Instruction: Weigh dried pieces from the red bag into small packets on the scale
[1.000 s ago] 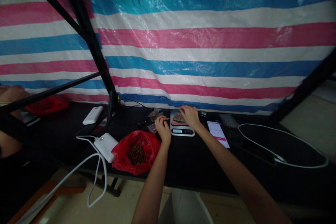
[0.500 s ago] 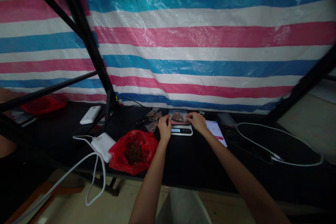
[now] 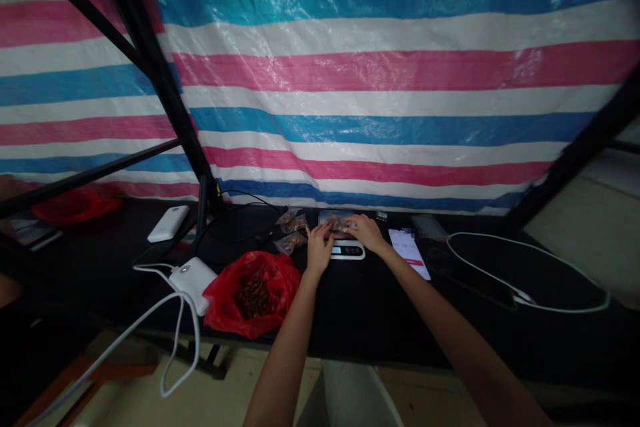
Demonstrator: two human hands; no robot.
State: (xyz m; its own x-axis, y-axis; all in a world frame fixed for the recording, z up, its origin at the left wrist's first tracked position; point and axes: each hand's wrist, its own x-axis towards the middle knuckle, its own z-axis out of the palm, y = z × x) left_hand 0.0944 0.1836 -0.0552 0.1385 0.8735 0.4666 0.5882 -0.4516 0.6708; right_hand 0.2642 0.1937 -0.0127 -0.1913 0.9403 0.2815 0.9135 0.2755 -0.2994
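A small clear plastic bag (image 3: 340, 223) of brown pieces lies on the kitchen scale (image 3: 349, 251), whose lit display faces me. My left hand (image 3: 319, 248) grips the bag's left side, fingers bent over it. On the opposite side my right hand (image 3: 366, 232) has its fingers closed on the bag; the exact hold is too small to make out. Several similar filled bags (image 3: 291, 242) lie just left of the scale. Nearer me, a red plastic bag (image 3: 285, 280) stands open, with loose brown pieces (image 3: 253, 295) inside.
A phone (image 3: 410, 255) with a lit screen lies right of the scale. Farther right a white cable (image 3: 530, 237) loops on the black table (image 3: 370, 320). Left are a white power bank (image 3: 194, 283), another white device (image 3: 169, 223) and black frame poles (image 3: 173, 97). A striped sheet (image 3: 380, 70) hangs behind.
Both hands have moved inward over the small bag, coming closer together from its left and right edges. The view has shifted slightly.
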